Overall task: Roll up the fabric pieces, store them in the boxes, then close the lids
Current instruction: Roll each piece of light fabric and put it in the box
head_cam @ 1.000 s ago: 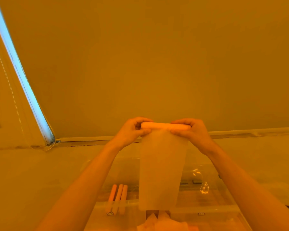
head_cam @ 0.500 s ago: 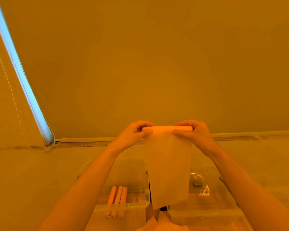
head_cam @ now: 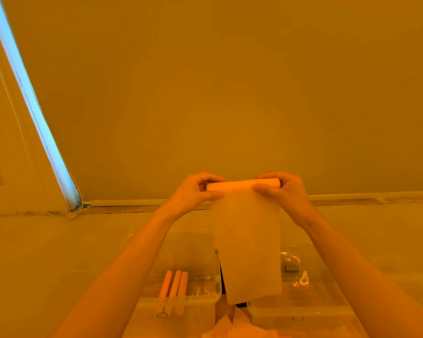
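Note:
I hold a pale fabric piece (head_cam: pixel 248 242) up in the air in front of me, its top edge wound into a tight roll (head_cam: pixel 242 184). My left hand (head_cam: pixel 195 193) pinches the roll's left end and my right hand (head_cam: pixel 282 193) pinches its right end. The unrolled part hangs down over two clear plastic boxes. The left box (head_cam: pixel 215 276) holds three rolled fabric pieces (head_cam: pixel 174 286) side by side. The right box (head_cam: pixel 310 303) sits beside it, partly hidden by the hanging fabric.
More loose pale fabric (head_cam: pixel 232 328) lies at the bottom edge between the boxes. A plain wall rises behind the pale surface (head_cam: pixel 47 252), with a bright window strip (head_cam: pixel 32 98) at the left.
The hanging part of the fabric has grown shorter and the roll at the top thicker as my fingers turn it. Both hands stay at the same height.

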`<state>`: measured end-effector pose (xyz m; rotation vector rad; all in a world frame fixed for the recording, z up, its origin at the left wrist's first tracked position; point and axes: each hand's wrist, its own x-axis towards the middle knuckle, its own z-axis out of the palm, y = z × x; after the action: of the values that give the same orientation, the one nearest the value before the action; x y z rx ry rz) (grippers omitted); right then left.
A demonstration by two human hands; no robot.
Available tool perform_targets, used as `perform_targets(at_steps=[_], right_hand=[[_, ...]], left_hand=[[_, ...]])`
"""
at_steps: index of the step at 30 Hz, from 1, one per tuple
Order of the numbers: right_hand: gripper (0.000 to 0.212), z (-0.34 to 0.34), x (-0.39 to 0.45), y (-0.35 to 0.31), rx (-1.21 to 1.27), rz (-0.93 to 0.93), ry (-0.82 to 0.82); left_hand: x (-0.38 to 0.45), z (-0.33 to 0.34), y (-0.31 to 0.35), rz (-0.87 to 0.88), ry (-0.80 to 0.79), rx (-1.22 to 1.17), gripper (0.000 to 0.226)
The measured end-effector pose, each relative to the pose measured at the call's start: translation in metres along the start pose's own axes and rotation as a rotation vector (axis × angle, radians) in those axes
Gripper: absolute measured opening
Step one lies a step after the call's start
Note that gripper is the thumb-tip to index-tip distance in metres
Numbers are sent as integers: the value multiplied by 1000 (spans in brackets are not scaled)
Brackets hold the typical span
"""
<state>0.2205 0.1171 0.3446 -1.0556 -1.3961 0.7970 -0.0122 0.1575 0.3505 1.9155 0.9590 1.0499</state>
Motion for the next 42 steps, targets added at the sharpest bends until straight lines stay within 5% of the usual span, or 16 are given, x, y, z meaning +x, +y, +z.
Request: perform_targets(at_steps=[10, 19, 24, 33, 42], right_hand=[[30, 2, 1, 8, -26, -24, -27], [3, 4, 0, 9, -32, 1, -1], [23, 10, 3, 8, 0, -19, -51], [14, 15, 4, 10, -66, -21, 25], [16, 18, 1, 7, -19, -29, -20]], left_hand=[[-1, -3, 2, 3, 64, 56, 16], [-3, -3, 5, 10, 66, -4, 25], [-1, -4, 0, 9, 144, 67, 12], [-5, -11, 2, 0, 110, -6, 29], [-2, -11, -5, -13, 201, 63, 10]])
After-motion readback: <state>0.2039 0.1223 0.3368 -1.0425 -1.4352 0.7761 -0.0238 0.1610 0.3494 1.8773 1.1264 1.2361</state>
